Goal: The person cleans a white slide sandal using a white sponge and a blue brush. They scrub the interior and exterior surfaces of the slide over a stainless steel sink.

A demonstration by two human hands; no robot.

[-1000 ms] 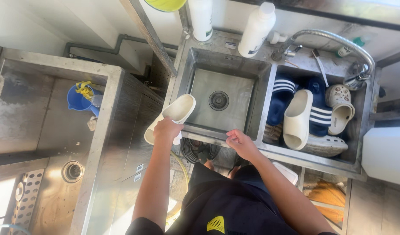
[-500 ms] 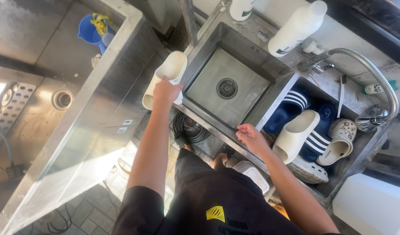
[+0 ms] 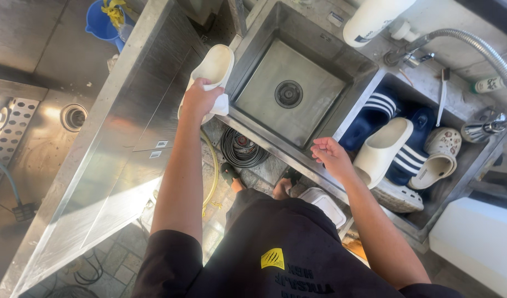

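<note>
- We hold a cream slipper (image 3: 214,69) in our left hand (image 3: 200,100), fingers wrapped round its heel end together with a white cloth (image 3: 220,104).
- The slipper sits at the left rim of the steel sink (image 3: 253,36), toe pointing away from us, over the edge between the sink and the sloping metal counter (image 3: 126,127).
- Our right hand (image 3: 331,157) rests on the near edge of the sink, fingers loosely spread, holding nothing.
- The left basin is bare down to its round drain (image 3: 289,94).
- The right basin (image 3: 474,160) holds a pile of footwear: a second cream slipper (image 3: 381,150), dark blue slides with white stripes (image 3: 375,110), and a pale clog (image 3: 438,160).
- A hose tap (image 3: 485,49) bends over that basin, and a white bottle (image 3: 375,19) stands behind the sink.
- A toothbrush (image 3: 442,96) lies on the ledge near the tap.
- A coiled black hose (image 3: 242,149) lies on the floor under the sink, just ahead of our feet.
- A blue bucket (image 3: 101,22) stands far left, well apart from us.
</note>
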